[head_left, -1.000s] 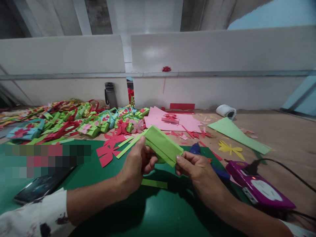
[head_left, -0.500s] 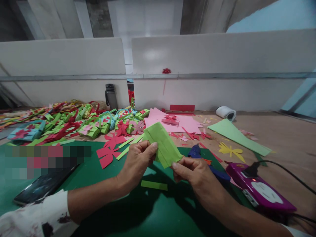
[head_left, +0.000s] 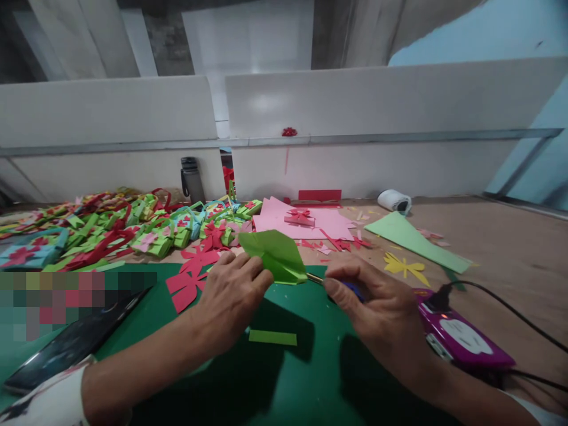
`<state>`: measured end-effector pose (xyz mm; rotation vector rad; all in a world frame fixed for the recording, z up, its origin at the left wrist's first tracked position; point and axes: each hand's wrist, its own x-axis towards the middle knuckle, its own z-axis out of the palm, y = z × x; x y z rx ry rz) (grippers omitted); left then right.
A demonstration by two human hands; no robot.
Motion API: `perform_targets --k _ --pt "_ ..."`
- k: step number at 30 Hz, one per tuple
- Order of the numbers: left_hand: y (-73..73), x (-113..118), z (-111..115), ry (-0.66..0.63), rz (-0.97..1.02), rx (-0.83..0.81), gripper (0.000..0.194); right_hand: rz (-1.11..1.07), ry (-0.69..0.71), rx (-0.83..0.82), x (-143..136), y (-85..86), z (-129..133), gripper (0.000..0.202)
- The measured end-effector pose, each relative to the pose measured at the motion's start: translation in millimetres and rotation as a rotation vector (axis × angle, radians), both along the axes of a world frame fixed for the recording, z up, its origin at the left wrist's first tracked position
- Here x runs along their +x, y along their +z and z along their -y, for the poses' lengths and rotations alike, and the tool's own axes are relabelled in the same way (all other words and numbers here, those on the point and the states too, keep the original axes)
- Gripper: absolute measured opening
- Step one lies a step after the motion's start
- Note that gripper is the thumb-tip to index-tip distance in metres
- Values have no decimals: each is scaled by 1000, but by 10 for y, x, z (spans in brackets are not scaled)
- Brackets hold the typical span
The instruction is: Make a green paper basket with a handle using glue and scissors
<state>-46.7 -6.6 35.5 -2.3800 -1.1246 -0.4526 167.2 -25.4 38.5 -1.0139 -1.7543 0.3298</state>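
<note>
Green mat (head_left: 213, 390) lies nearest, a lime strip (head_left: 272, 337) on it. Above it, mid-scene, the left hand (head_left: 242, 284) grips the folded paper (head_left: 278, 254); the right hand (head_left: 377, 307) is wrapped round a blue tool (head_left: 355, 291), its metal tip (head_left: 314, 277) at the paper's right edge, contact unclear. For clean work, the left hand should probably hold the paper steady, the tip guided lightly. Pink sheets (head_left: 326, 234) lie far.

Two hands (head_left: 235, 293) (head_left: 386, 316), one glue gun (head_left: 354, 290), one bottle (head_left: 192, 181), one power strip (head_left: 465, 338)
</note>
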Motion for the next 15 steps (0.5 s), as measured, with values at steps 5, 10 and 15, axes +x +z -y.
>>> perform_targets --k 5,10,15 --pt "-8 -6 24 -88 -52 -52 23 -98 17 -239 -8 -75 -143 19" --pt "-47 -2 39 -163 -85 -93 23 -157 263 -487 -72 -104 -188 13" --pt "6 -27 44 -257 284 -147 10 -30 153 -533 -78 -130 -191 31"
